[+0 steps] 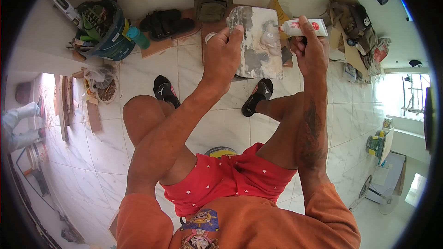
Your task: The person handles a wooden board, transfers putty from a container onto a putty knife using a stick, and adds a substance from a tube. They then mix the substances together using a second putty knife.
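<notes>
My left hand (222, 54) grips the left edge of a flat mixing board (258, 67) smeared with white and grey filler, thumb on top. A mound of pale putty (270, 41) sits on the board's right half. In my right hand (312, 50) is a white squeeze tube (308, 27) with red print, held between thumb and fingers. Its nozzle points left, right at the board's right edge beside the putty. A small round white thing (210, 37) shows beside my left hand.
Ahead stand a backpack (213, 2), dark sandals (166, 24) and a dark bucket (113, 41) of tools with a teal bottle (138, 38). Bags and cardboard (353, 32) lie at right. Wood strips (64, 106) lean at left, near another person's legs (20, 120).
</notes>
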The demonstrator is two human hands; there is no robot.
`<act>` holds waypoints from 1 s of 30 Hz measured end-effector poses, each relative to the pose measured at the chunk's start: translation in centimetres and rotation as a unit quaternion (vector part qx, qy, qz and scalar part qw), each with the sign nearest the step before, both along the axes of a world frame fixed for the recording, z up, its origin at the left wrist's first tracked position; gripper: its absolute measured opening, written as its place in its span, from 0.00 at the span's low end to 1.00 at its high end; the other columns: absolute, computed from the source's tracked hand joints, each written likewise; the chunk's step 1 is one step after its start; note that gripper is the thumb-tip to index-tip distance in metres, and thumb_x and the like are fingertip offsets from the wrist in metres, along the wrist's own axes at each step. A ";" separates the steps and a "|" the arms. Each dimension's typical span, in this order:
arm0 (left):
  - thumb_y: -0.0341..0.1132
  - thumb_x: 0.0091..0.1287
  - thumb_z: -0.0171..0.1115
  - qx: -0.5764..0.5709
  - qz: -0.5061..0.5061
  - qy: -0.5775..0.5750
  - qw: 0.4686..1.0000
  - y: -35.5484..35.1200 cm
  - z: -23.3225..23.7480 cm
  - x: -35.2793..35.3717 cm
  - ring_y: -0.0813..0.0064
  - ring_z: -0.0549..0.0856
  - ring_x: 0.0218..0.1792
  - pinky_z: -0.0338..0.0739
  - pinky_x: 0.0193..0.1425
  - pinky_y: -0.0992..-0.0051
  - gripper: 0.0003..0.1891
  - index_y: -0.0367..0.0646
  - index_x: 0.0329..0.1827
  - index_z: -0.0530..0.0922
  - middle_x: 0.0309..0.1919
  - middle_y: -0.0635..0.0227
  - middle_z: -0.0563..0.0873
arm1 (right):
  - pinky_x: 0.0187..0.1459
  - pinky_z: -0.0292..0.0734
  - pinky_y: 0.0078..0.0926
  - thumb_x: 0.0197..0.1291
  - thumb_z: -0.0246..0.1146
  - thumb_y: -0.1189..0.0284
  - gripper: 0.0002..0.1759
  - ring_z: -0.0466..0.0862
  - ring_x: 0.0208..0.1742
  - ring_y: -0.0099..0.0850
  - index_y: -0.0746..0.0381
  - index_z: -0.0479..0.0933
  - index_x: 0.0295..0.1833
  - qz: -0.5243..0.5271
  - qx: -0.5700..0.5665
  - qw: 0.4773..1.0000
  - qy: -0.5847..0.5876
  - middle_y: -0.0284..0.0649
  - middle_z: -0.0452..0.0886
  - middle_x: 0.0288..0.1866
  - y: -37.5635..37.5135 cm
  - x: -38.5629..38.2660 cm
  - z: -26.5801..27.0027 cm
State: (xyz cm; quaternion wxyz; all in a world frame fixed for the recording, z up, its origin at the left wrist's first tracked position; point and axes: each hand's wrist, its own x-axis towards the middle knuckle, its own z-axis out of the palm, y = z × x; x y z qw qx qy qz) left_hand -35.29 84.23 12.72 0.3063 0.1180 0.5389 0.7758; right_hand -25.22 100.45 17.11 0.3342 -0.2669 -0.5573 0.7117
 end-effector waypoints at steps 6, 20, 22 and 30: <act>0.43 0.76 0.55 -0.012 0.002 0.017 1.000 0.0 -0.2 -0.1 0.89 0.66 0.25 0.65 0.28 0.78 0.19 0.36 0.33 0.80 0.21 0.80 0.73 | 0.18 0.59 0.17 0.67 0.67 0.65 0.12 0.65 0.18 0.14 0.63 0.77 0.37 -0.002 0.010 1.000 -0.008 0.32 0.73 0.24 0.2 0.0 -0.2; 0.43 0.75 0.55 -0.004 0.007 0.017 1.000 0.0 -0.4 -0.2 0.89 0.65 0.25 0.64 0.28 0.78 0.19 0.37 0.31 0.79 0.20 0.80 0.71 | 0.19 0.61 0.18 0.62 0.71 0.62 0.18 0.69 0.20 0.18 0.68 0.78 0.36 -0.015 0.020 1.000 -0.014 0.34 0.74 0.23 0.2 0.0 -0.2; 0.43 0.76 0.55 -0.007 0.005 0.015 1.000 0.0 -0.4 -0.3 0.89 0.65 0.25 0.64 0.28 0.78 0.19 0.37 0.31 0.79 0.20 0.80 0.71 | 0.19 0.61 0.18 0.62 0.71 0.62 0.18 0.69 0.20 0.18 0.68 0.78 0.36 -0.017 0.026 0.999 -0.019 0.34 0.74 0.23 0.1 0.0 -0.2; 0.43 0.76 0.55 0.002 0.005 0.004 1.000 -0.1 -0.1 -0.1 0.89 0.66 0.25 0.64 0.28 0.79 0.19 0.37 0.32 0.80 0.21 0.80 0.72 | 0.18 0.58 0.17 0.66 0.68 0.66 0.12 0.65 0.18 0.14 0.64 0.78 0.36 -0.023 0.043 0.998 -0.026 0.32 0.73 0.23 -0.1 -0.1 -0.1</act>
